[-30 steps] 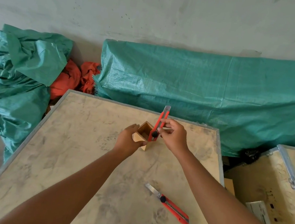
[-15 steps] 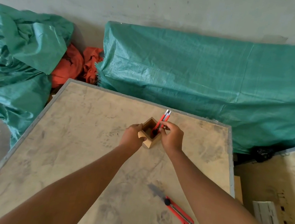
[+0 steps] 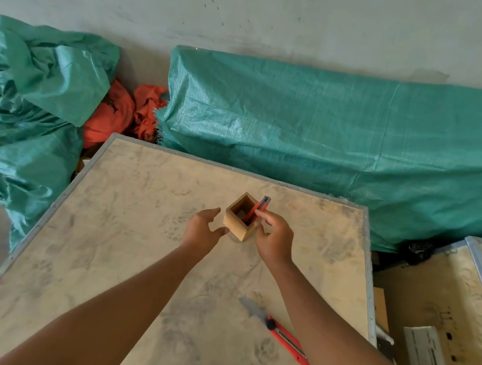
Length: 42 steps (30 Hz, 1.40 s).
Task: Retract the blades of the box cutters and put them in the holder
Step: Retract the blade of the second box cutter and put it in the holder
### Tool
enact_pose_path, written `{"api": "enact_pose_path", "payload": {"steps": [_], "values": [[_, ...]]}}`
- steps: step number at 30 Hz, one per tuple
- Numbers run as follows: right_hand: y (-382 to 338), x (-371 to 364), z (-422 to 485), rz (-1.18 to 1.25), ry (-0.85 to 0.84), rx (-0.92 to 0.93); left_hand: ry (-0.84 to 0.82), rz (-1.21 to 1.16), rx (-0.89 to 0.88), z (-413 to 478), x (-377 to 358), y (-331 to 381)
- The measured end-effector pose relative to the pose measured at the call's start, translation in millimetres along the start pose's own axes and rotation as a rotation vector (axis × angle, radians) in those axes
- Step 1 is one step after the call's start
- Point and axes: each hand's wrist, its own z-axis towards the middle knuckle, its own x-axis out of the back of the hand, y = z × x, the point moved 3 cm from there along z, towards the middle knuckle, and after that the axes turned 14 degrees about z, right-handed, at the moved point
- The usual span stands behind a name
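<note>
A small square wooden holder (image 3: 236,226) stands on the plywood crate top (image 3: 138,230). A red box cutter (image 3: 257,209) leans inside it, its metal tip sticking up above the rim. My left hand (image 3: 202,230) hovers just left of the holder with fingers spread, off the wood. To the holder's right, my right hand (image 3: 272,237) has loose fingers, the forefinger resting by the cutter's side. A second red box cutter (image 3: 285,336) lies near the front right of the crate top, partly under my right forearm, its blade (image 3: 251,306) extended.
Green tarpaulin covers a long bundle (image 3: 343,140) behind the crate and a heap (image 3: 30,92) at the left, with orange cloth (image 3: 121,111) between them. Another plywood crate (image 3: 444,310) sits to the right, across a narrow gap.
The cutter went from held above the holder down into it. Both hands have let go, the left off the holder and the right off the cutter.
</note>
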Motion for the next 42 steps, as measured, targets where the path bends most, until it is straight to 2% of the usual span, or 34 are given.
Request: {"api": "enact_pose_path", "payload": {"steps": [6, 13, 17, 20, 26, 30, 35, 39, 42], "values": [[-8, -25, -47, 0.061, -0.112, -0.056, 0.017, -0.062, 0.098, -59, 29, -81], [-12, -97, -119, 0.126, -0.447, -0.3, 0.027, -0.004, 0.29, -128, 58, -181], [-17, -140, -151, 0.091, -0.547, -0.373, 0.062, 0.081, 0.294, -142, 69, -214], [-19, -168, -167, 0.078, -0.585, -0.441, 0.014, 0.174, 0.275, -146, 72, -235], [-17, -206, -175, 0.028, -0.528, -0.502, -0.065, 0.322, 0.246, -141, 62, -253], [-10, -221, -166, 0.012, -0.471, -0.548, -0.128, 0.39, 0.152, -134, 65, -254], [-10, -225, -169, 0.157, -0.404, -0.608, -0.091, 0.296, 0.048, -144, 69, -257], [-16, -220, -175, 0.358, -0.297, -0.679, -0.043, 0.205, 0.059, -152, 71, -253], [-25, -206, -169, 0.427, -0.267, -0.658, 0.015, 0.146, 0.054, -157, 76, -238]]}}
